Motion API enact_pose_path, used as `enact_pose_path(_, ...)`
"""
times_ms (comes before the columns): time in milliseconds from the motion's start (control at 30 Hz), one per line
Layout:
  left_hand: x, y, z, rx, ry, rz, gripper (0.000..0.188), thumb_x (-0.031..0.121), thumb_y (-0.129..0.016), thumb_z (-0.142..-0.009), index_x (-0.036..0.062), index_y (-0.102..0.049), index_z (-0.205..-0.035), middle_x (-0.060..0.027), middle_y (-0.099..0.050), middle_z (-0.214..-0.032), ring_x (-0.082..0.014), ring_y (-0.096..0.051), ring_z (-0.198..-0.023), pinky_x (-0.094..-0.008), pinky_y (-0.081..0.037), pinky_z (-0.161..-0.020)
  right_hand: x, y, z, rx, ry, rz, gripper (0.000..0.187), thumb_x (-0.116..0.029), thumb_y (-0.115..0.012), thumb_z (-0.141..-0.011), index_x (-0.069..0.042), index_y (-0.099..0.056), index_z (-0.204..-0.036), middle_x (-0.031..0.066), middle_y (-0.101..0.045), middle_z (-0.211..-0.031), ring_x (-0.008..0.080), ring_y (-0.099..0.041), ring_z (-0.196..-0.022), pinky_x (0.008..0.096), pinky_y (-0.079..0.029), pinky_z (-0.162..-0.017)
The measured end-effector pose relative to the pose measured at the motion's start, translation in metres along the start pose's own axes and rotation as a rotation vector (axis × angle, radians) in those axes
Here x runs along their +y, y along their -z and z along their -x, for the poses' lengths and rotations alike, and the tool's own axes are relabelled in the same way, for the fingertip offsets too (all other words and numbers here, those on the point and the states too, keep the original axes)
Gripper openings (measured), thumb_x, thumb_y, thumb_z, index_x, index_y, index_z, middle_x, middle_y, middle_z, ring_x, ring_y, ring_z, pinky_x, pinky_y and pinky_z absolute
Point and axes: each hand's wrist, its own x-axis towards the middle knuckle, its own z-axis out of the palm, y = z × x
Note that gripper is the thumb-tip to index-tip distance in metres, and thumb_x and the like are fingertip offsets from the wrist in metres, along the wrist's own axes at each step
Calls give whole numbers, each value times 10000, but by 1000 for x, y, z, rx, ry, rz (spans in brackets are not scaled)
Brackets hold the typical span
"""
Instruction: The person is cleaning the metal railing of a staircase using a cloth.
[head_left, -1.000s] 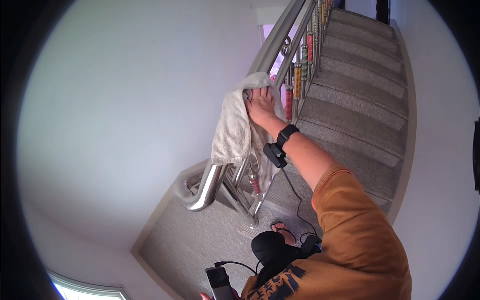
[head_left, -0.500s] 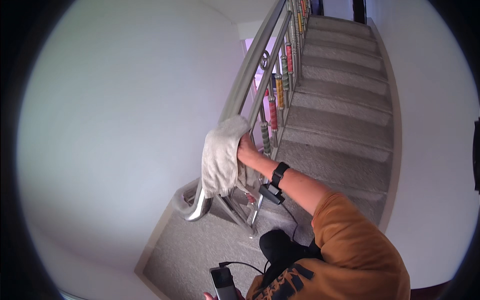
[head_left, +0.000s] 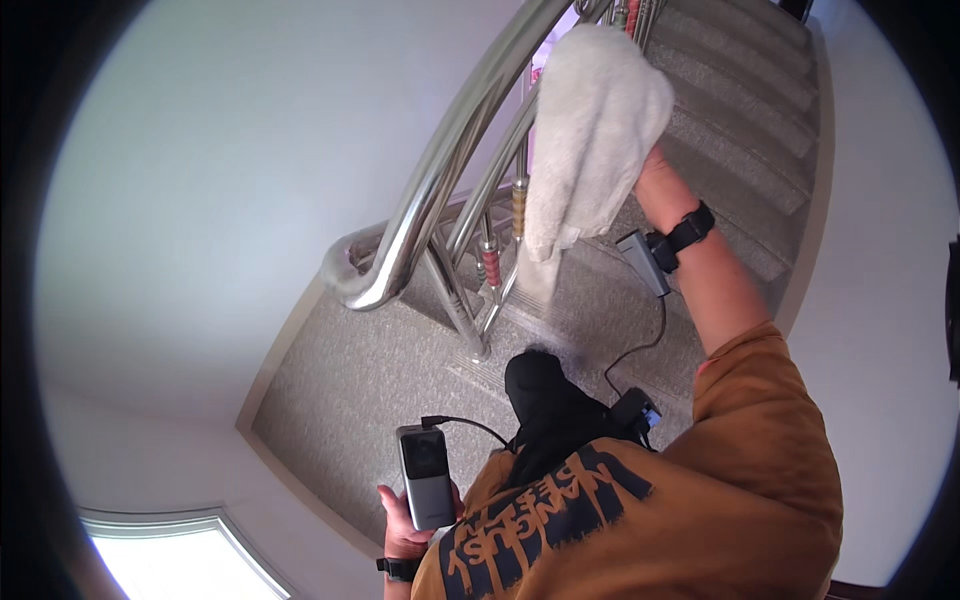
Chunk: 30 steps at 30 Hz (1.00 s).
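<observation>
A pale cloth (head_left: pixel 595 140) hangs from my right hand (head_left: pixel 655 178), whose fingers are mostly hidden behind it. The cloth is in front of the balusters, just right of the shiny metal handrail (head_left: pixel 455 140); I cannot tell whether it touches the railing. Low in the view, my left hand (head_left: pixel 405 518) is wrapped round a grey power bank (head_left: pixel 430 480) with a dark glossy panel. A black cable runs from its top toward my body. A small grey device (head_left: pixel 645 262) is fixed by the black strap on my right wrist, its cable hanging down.
Carpet-like grey stairs (head_left: pixel 735 105) climb at the upper right, beside a white wall (head_left: pixel 890 300). The handrail's curved end (head_left: pixel 355 285) juts over the landing (head_left: pixel 350 390). Red and gold baluster sleeves show under the rail. A bright window (head_left: pixel 180 555) is at the lower left.
My right hand has moved the cloth off the handrail, up and to the right. My left hand and the power bank have come further into view. The railing sits higher in the picture.
</observation>
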Motion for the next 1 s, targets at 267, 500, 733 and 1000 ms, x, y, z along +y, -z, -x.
enact_pose_path(267, 12, -8, -3, -61, 0, -54, 1125, 900, -356, -506, -16, -431, -1154, -160, -569, -790, -247, -591, -623, -344, -504, -544, -52, 48, 55, 124, -97, 128, 416, -166, -522, -876, -47, -387, -1251, 94, -495, -1172, 146, -481, -1065, 288, -443, -871)
enact_pose_path(500, 34, -14, -16, -131, 164, -240, 1224, 929, -267, -498, 61, -221, -1360, -167, -547, -688, -234, -529, -521, -321, -438, -472, -99, 73, 85, 253, -137, 228, 424, -173, -531, -868, -48, -397, -1250, 88, -502, -1169, 142, -490, -1055, 288, -441, -867)
enact_pose_path(733, 40, -1, -28, 46, 253, -182, 1025, 855, -226, -636, 114, -326, -1336, -122, -593, -940, -250, -586, -732, -371, -497, -646, -115, 56, 83, 282, -166, 217, 431, -180, -540, -860, -50, -408, -1249, 82, -509, -1166, 138, -498, -1044, 287, -439, -862)
enact_pose_path(1000, 49, -34, -105, 102, 434, -158, 986, 839, -238, -653, 32, -483, -1164, -123, -606, -884, -260, -596, -696, -374, -503, -608, -75, 117, -4, -18, -554, 457, 364, -99, -621, -685, -10, -549, -1030, 64, -591, -889, 144, -561, -772, 282, -466, -651)
